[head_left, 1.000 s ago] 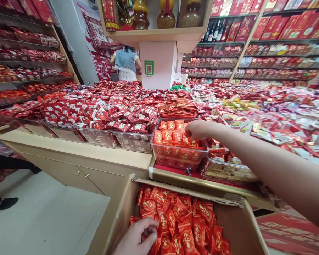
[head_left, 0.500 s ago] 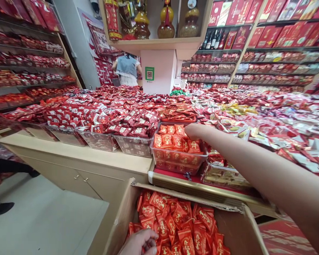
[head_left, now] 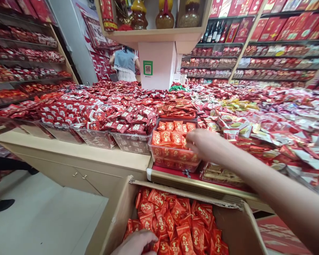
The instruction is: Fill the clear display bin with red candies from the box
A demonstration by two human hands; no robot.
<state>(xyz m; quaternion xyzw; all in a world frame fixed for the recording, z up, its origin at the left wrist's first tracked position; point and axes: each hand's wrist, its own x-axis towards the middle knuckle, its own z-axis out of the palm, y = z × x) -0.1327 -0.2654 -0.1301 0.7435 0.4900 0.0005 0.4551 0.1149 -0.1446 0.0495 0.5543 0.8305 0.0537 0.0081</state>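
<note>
My right hand reaches out over a clear plastic bin filled with small orange-red candy packets. Its fingers are curled down at the bin's right side, touching the top packets; what they hold is hidden. My left hand is at the bottom edge, fingers bent into the red candy packets that fill an open cardboard box right below me.
A long display counter carries rows of clear bins heaped with red sweets. Shelves of red packs line both walls. A person in a light blue top stands at the far end. Someone's black shoe shows at left.
My right hand has drawn back from the bin's far side to its near right corner. My left hand has slid lower, partly out of view.
</note>
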